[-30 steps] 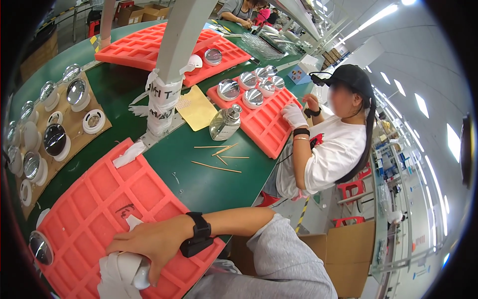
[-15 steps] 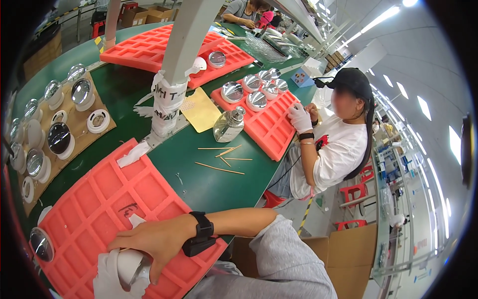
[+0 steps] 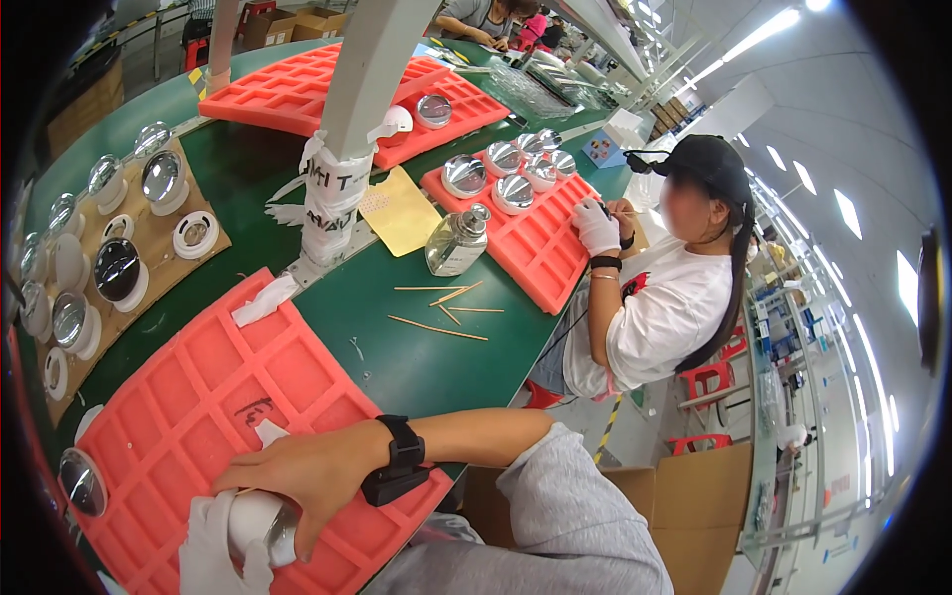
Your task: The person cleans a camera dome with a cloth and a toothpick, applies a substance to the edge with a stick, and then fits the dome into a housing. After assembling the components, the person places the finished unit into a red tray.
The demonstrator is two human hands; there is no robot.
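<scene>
A white, round part with a glossy domed face (image 3: pixel 260 526) is held low over the red foam tray (image 3: pixel 288 372). My left hand (image 3: pixel 213 555), in a white glove, grips it from the lower left. Bare and wearing a black wrist strap, my right hand (image 3: pixel 307 471) arches over the part from the right, thumb against its near side and fingers on the far side. A thin, pale sliver, perhaps a stick, shows at the right fingertips; most of it is hidden. At the tray's left edge sits a mirror-faced dome (image 3: pixel 83 483).
Several thin wooden sticks (image 3: pixel 446 309) lie beyond the tray, near a glass bottle (image 3: pixel 457 241) and a yellow sheet (image 3: pixel 399 211). A post (image 3: pixel 362 89) rises from the table. Cardboard (image 3: pixel 203 213) at left carries mirrored domes. Across, a co-worker (image 3: pixel 664 288) handles something by another red tray (image 3: pixel 543 248).
My gloved left hand has shifted slightly left, and more of the white part shows between my hands. The right hand stays nearly in place. The co-worker's hands have hardly moved.
</scene>
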